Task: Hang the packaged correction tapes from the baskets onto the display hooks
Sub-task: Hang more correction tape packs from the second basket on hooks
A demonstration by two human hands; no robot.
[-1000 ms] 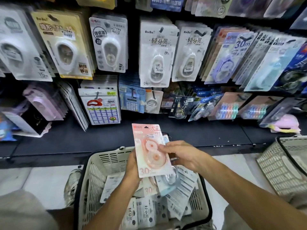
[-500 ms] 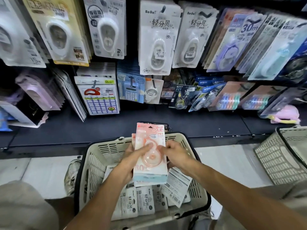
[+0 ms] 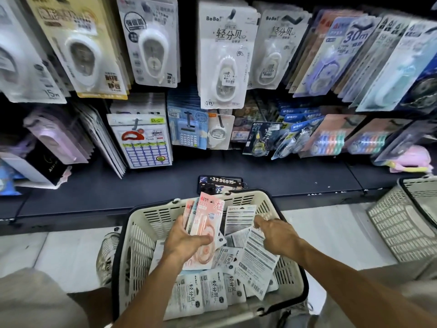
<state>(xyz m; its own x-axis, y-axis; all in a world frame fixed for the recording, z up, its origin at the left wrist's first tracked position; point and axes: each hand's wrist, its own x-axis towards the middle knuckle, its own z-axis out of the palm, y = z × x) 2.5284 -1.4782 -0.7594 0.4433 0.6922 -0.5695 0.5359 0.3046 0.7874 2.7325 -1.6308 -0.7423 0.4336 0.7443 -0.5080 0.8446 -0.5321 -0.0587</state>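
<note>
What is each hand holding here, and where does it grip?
The left hand grips a small stack of pink packets around their lower half. The right hand reaches into the basket; whether it holds anything cannot be told.
</note>
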